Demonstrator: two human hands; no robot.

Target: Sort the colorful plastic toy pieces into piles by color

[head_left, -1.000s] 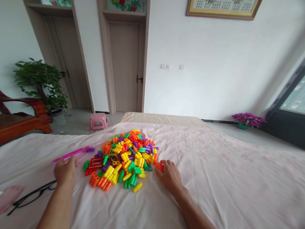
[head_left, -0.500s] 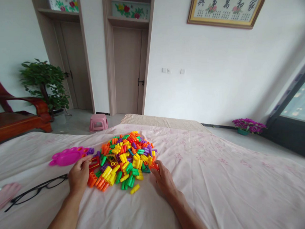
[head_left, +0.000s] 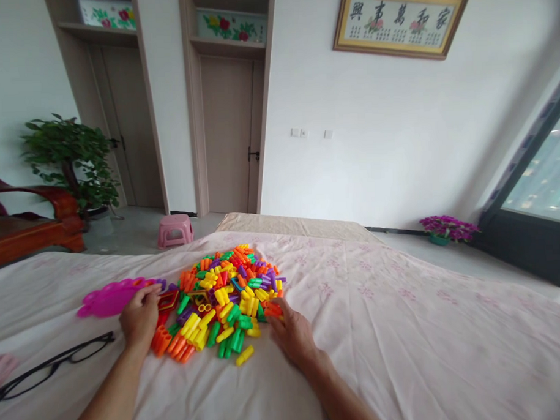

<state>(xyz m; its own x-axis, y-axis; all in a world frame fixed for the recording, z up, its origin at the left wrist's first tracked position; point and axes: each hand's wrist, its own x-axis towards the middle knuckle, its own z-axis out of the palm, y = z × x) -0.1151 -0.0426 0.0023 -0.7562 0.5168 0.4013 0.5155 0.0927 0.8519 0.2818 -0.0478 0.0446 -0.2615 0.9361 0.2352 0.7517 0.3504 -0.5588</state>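
A heap of colourful plastic toy building blocks (head_left: 223, 304) in yellow, green, orange, red and purple lies on the pale flowered cloth (head_left: 386, 353). At its left edge, my left hand (head_left: 140, 320) is closed, thumb and fingers pinched on a red frame-shaped block (head_left: 168, 301). My right hand (head_left: 293, 333) is at the heap's right edge, its fingers closed on an orange block (head_left: 273, 309) that they partly hide. One yellow block (head_left: 244, 356) lies apart at the near side. Just beyond my left hand sits a magenta scalloped plastic tray (head_left: 111, 300).
Black-framed glasses (head_left: 51, 366) rest left of my left forearm, beside a pink item (head_left: 3, 368) cut off by the view's edge. Beyond the cloth stand a pink stool (head_left: 175, 231), a wooden armchair (head_left: 55, 212), a potted plant (head_left: 71, 162) and purple flowers (head_left: 448, 227).
The view has shifted slightly. My right hand has moved a little left, closer in against the heap, with the orange block. My left hand keeps its pinch on the red block.
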